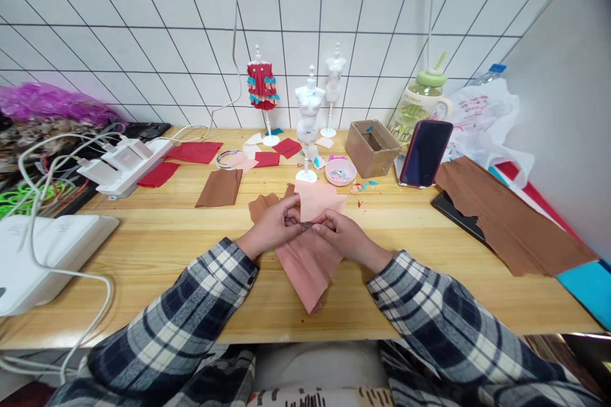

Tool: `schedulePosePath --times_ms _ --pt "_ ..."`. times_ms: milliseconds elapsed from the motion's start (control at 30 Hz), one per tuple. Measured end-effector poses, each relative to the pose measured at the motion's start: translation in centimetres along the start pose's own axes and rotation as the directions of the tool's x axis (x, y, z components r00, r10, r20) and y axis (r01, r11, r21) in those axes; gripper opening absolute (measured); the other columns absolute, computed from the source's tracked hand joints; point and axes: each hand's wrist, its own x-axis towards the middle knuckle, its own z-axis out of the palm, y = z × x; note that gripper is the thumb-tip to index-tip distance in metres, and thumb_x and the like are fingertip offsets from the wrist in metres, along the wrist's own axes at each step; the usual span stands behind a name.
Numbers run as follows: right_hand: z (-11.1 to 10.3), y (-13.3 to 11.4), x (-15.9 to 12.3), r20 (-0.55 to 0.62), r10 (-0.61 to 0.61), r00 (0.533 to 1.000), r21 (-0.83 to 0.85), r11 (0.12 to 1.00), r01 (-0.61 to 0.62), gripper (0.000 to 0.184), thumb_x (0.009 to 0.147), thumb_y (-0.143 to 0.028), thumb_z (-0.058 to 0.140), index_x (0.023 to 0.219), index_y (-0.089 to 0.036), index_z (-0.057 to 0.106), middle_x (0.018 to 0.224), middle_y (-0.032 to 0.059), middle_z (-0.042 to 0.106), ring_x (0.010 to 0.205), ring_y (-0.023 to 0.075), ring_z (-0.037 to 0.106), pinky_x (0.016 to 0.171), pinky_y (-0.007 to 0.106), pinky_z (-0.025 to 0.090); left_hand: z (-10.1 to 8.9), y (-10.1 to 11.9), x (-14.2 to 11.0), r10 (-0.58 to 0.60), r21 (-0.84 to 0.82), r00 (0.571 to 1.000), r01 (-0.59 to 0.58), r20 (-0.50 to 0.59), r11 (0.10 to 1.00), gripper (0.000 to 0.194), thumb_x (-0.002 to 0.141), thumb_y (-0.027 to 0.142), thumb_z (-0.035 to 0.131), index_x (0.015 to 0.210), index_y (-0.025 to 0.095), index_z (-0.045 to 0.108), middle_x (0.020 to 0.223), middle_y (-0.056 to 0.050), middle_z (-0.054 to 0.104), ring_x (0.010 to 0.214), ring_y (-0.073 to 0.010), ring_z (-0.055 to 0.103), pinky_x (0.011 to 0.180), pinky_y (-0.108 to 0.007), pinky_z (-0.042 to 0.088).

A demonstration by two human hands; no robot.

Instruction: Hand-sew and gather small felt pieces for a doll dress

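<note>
A pink sheet point(310, 267), thin like crepe paper or cloth, is bunched at its middle and fans out toward me. My left hand point(277, 226) pinches it from the left, fingers curled in. From the right, my right hand point(346, 235) grips the same gathered part between thumb and fingers. Something thin and dark shows between the fingertips, too small to name. Beyond the fingers a paler pink piece point(317, 200) stands up, and a brown piece point(262, 205) lies behind my left hand. Just past them stands a bare white mini dress form point(308, 114).
Behind stand another dress form point(334, 76) and one in a red ruffled dress point(262, 86). A pink bowl point(340, 181), a cardboard box point(382, 162) and a propped phone point(426, 154) stand right of centre. A power strip point(124, 165) with cables lies left; brown sheets point(520, 216) lie right.
</note>
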Motion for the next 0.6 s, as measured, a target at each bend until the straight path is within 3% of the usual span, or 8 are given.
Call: schedulePosePath --times_ms 233,400,500,567,600 --pt "0.2 0.2 0.2 0.015 -0.004 1.000 -0.016 1.000 0.004 0.018 0.086 -0.034 0.055 0.090 -0.017 0.059 0.081 0.0007 0.063 0.072 0.0143 0.055 0.067 0.026 0.040 0.1 0.0 0.0 -0.004 -0.019 1.000 0.004 0.009 1.000 0.059 0.073 0.020 0.070 0.128 0.015 0.049 0.077 0.000 0.065 0.071 -0.0139 0.063 0.062 -0.021 0.045" --pt "-0.7 -0.4 -0.1 0.002 -0.020 1.000 -0.018 1.000 0.020 0.019 0.085 -0.036 0.057 0.086 -0.017 0.058 0.071 -0.0021 0.057 0.062 0.0114 0.048 0.058 0.023 0.034 0.2 0.0 0.1 0.022 -0.087 0.999 -0.020 0.029 0.996 0.052 0.075 0.025 0.069 0.123 0.015 0.051 0.092 -0.006 0.068 0.084 -0.0188 0.066 0.075 -0.028 0.050" --pt "-2.3 -0.7 -0.5 0.028 -0.101 0.994 0.067 0.993 0.099 0.028 0.086 -0.046 0.056 0.084 -0.018 0.056 0.059 -0.0057 0.048 0.052 0.0093 0.041 0.051 0.022 0.028 0.0 0.6 -0.6 0.025 0.090 0.999 -0.023 -0.021 0.996 0.042 0.078 0.027 0.065 0.117 0.015 0.055 0.100 -0.008 0.067 0.088 -0.0202 0.064 0.077 -0.031 0.050" --pt "-3.1 -0.6 -0.5 -0.040 -0.138 0.990 0.097 0.985 0.142 0.032 0.087 -0.050 0.053 0.090 -0.019 0.056 0.062 -0.0045 0.052 0.054 0.0105 0.046 0.053 0.022 0.032 -0.1 1.4 -1.4 -0.023 0.319 0.999 0.031 -0.027 0.947 0.033 0.080 0.029 0.064 0.110 0.016 0.059 0.093 -0.006 0.067 0.081 -0.0201 0.063 0.070 -0.030 0.049" --pt "-3.4 -0.4 -0.5 -0.104 -0.138 0.985 0.052 0.988 0.144 0.031 0.087 -0.050 0.054 0.095 -0.020 0.057 0.068 -0.0025 0.058 0.059 0.0121 0.052 0.056 0.023 0.035 -0.1 1.9 -1.8 -0.038 0.410 0.999 0.025 0.023 0.912 0.030 0.080 0.029 0.063 0.107 0.017 0.061 0.091 -0.005 0.067 0.080 -0.0201 0.063 0.070 -0.031 0.048"
